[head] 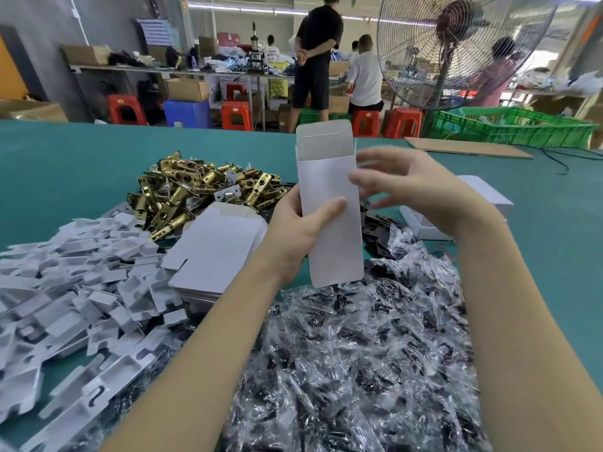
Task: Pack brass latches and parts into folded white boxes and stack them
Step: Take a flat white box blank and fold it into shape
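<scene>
My left hand (298,228) grips a tall white box (331,197) upright above the table, thumb across its front, top flap standing open. At the box's right edge is my right hand (409,185), fingers loosely spread and blurred; whether they hold the box is unclear. A heap of brass latches (199,190) lies behind on the left. A stack of flat white box blanks (215,249) sits below the latches. Small clear bags of dark parts (365,360) cover the table in front of me.
White card inserts (71,278) are piled at the left on the green table (65,164). Finished white boxes (486,194) lie at the right behind my right hand. A cardboard sheet (470,146), green crates (509,125) and a standing fan (456,47) are beyond. People work in the background.
</scene>
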Action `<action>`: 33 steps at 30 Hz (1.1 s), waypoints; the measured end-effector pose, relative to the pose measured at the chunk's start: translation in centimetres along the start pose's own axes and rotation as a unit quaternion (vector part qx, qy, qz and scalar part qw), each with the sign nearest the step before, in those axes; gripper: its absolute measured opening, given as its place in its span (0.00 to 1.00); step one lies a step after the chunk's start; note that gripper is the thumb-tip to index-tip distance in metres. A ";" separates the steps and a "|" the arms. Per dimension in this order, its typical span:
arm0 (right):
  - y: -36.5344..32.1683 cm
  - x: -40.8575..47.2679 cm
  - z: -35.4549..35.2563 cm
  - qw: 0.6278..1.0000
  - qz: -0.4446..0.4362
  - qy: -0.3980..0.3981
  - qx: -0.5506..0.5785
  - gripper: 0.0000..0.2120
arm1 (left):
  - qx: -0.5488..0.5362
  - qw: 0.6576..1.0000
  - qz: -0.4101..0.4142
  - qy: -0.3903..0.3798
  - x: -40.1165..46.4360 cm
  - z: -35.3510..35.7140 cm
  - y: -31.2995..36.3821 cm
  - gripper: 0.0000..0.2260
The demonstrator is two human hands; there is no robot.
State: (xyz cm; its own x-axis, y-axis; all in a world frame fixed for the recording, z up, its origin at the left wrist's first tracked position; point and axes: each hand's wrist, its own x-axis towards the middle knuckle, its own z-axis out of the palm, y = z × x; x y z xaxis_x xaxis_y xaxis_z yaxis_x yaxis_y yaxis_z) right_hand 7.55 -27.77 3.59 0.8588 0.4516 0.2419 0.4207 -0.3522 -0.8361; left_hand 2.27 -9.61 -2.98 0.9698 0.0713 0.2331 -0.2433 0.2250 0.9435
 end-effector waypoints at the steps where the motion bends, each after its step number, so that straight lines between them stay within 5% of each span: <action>1: 0.4 -0.2 -0.1 0.999 -0.001 -0.047 0.019 0.15 | -0.009 1.000 -0.001 -0.012 0.0 -0.1 0.1 0.15; 14: 2.8 -0.1 -0.4 0.984 -0.022 -0.076 0.160 0.12 | 0.037 0.998 -0.024 -0.043 0.2 -1.1 0.5 0.16; 20: 2.7 0.3 0.0 0.984 -0.019 -0.073 0.162 0.11 | 0.019 0.999 -0.019 -0.048 0.5 -1.6 0.7 0.15; 24: 2.4 0.5 0.6 0.987 -0.026 -0.058 0.147 0.09 | 0.083 0.995 0.046 0.024 0.6 -1.2 0.5 0.19; 33: 2.2 0.4 1.3 0.988 -0.101 0.021 0.114 0.20 | 0.162 0.982 0.090 0.027 0.8 -2.3 0.3 0.09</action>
State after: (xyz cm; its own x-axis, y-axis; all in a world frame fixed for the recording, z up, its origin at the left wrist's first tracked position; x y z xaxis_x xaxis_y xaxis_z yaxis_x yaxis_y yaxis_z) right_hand 8.45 -27.31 1.19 0.7773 0.4578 0.4316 0.5125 -0.0628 -0.8564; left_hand 2.90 -7.21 -3.05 0.9074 0.1352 0.3978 -0.3843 -0.1159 0.9159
